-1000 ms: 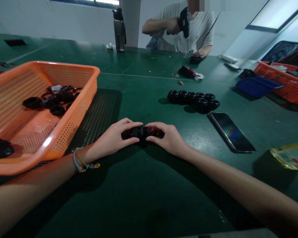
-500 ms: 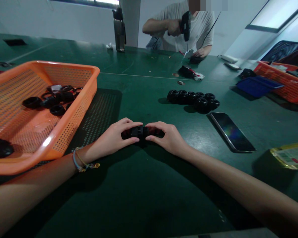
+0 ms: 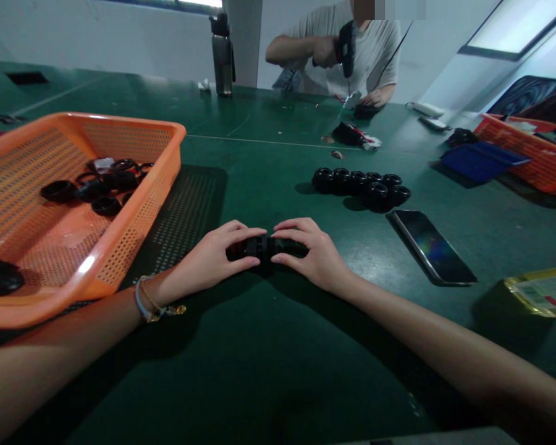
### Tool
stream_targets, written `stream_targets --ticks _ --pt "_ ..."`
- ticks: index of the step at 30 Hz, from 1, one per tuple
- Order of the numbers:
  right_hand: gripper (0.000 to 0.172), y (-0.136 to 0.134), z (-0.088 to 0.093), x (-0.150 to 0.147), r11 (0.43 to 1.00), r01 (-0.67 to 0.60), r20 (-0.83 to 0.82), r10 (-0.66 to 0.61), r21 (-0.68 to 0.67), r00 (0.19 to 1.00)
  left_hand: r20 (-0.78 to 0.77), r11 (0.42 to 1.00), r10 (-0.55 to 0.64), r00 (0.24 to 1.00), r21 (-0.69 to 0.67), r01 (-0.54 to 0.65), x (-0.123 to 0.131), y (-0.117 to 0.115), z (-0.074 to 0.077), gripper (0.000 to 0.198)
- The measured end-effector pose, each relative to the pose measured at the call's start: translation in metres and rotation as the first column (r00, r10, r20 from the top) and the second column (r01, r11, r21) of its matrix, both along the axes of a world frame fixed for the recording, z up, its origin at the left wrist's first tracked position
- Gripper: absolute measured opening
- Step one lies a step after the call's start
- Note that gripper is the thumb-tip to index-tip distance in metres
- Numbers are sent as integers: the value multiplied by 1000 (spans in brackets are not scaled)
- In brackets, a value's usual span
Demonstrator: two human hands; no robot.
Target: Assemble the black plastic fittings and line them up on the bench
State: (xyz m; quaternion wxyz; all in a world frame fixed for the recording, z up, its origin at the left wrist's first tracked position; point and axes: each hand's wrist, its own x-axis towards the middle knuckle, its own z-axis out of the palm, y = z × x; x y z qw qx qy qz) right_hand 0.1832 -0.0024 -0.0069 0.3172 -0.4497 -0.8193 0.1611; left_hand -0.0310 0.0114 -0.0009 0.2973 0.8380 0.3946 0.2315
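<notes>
Across the green table [image 3: 278, 358], your left hand [image 3: 213, 252] and right hand [image 3: 315, 250], half-curled, grip a black part [image 3: 262, 246], seemingly cylindrical.

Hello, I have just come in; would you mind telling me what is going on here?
A person at the green table holds a black part at both ends, the left grip around one end and the right grip around the other. An orange basket on the left contains more black pieces. Others stand in a cluster beyond the phone on the right. Across the table, a co-worker holds a power tool.
</notes>
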Motion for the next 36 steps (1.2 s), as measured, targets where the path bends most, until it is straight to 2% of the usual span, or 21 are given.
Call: stream_targets --ticks 3,17,36 --pt "21 0 -2 1 999 5 10 -6 38 1000 2 1000 -5 1000 -2 5 0 0 0 42" --pt "20 1 -1 0 1000 -11 10 11 -28 1000 -5 1000 1 1000 5 -1 0 1 -2 41" --pt "16 2 -3 0 1000 -15 3 15 -14 1000 -2 1000 -1 1000 3 1 0 1 -1 42"
